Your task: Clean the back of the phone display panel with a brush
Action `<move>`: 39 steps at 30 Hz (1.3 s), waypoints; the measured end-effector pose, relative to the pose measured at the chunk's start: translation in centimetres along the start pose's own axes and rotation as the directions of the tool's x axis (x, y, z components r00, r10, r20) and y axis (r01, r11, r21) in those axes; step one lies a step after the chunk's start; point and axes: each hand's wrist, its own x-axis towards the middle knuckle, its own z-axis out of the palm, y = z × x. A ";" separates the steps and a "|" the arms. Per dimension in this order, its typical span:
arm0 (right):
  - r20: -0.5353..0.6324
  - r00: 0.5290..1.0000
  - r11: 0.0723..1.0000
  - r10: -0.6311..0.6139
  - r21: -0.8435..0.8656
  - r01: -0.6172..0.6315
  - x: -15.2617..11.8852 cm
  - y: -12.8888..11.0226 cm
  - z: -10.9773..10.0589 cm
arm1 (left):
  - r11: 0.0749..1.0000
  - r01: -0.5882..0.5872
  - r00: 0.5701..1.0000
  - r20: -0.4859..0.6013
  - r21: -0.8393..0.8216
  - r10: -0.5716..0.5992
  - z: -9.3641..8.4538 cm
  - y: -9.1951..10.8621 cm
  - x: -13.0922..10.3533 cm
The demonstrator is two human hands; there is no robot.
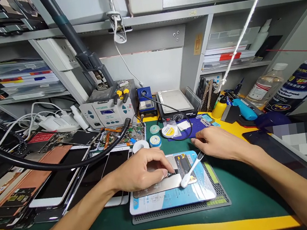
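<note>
My left hand (145, 169) is closed over an opened phone (162, 184). Thumb and forefinger pinch at a small dark piece, mostly covered by the fingertips. The phone's inside shows a silver plate and a dark section at its right end. Under it lies a blue-and-white flat packet (170, 200) on a grey textured pad (183, 213). A white-handled tool (190, 171) with a rounded end leans across the phone's right side, its dark end just below my right hand (213, 143). That hand is closed beyond the packet's upper right corner; what its fingers hold is hidden.
Phones (62, 176) and loose phone parts crowd the left. Solder reels (155, 141) and a hot plate (176, 102) stand behind the packet. A black hose (64, 165) loops across from the rework station (108, 111). Bottles (265, 85) and a spray can (298, 84) stand at the right.
</note>
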 end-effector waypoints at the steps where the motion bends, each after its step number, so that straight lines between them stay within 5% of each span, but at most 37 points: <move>1: 0.003 1.000 1.000 0.000 0.000 0.000 0.0 0.1 0.0 | 1.000 0.000 1.000 0.000 -0.005 0.000 0.0 0.0 0.0; 8: 0.005 0.999 0.998 0.052 -0.035 -0.051 0.1 2.4 -0.5 | 1.000 -0.010 1.000 -0.009 -0.008 0.010 0.0 0.0 0.0; 15: 0.033 0.999 0.999 0.021 -0.043 -0.019 0.1 0.7 -0.1 | 1.000 -0.024 1.000 -0.014 -0.005 0.024 0.1 -0.1 0.1; 22: 0.065 0.995 0.996 0.074 -0.055 -0.071 0.3 2.6 -0.4 | 1.000 -0.010 1.000 -0.011 -0.003 0.010 0.1 -0.2 0.0; 30: 0.080 0.995 0.998 0.054 -0.030 -0.052 0.0 1.0 -0.2 | 0.999 0.035 0.999 0.004 0.015 -0.035 0.0 -0.1 -0.1; 39: 0.066 0.995 0.996 0.081 -0.038 -0.079 0.2 2.3 -0.5 | 0.999 0.046 0.999 0.007 0.014 -0.046 0.1 0.0 -0.2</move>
